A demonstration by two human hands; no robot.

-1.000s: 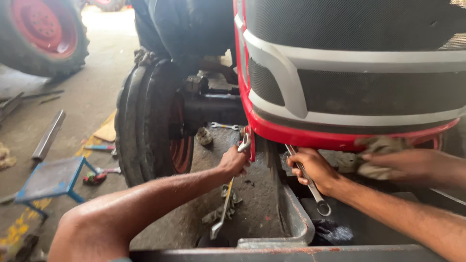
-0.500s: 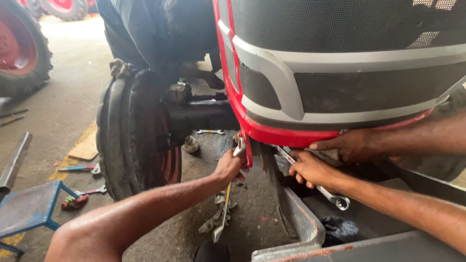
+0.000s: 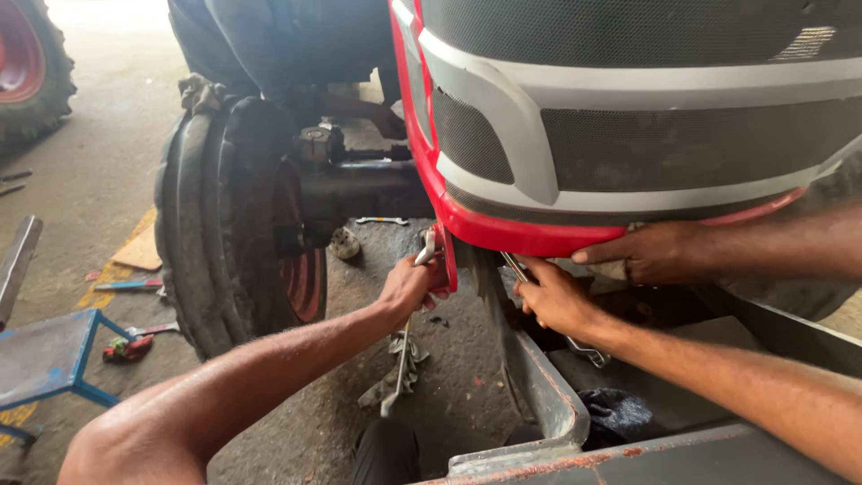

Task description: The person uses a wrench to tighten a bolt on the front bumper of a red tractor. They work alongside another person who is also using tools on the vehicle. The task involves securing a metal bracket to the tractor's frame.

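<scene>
Since half a second ago the view has shifted right and closer, so both hands now sit lower centre under the tractor's nose, and the other person's hand has slid along the red edge. Fingers of the left hand [image 3: 409, 286] are curled tight around the upper part of a long spanner [image 3: 400, 359], whose head reaches up against the lower corner of the red bumper [image 3: 503, 235] while its shaft hangs down toward the floor. Fingers of the right hand [image 3: 555, 296] are closed on a second spanner [image 3: 515, 267], its upper end tucked up under the bumper and its lower end showing below the wrist. Just beside, another person's hand [image 3: 648, 254] lies flat against the bumper's underside. Below the left hand a grey rag [image 3: 395, 377] lies on the concrete. Farther left stand the front tyre [image 3: 224, 224] and a blue stool [image 3: 49, 359].
</scene>
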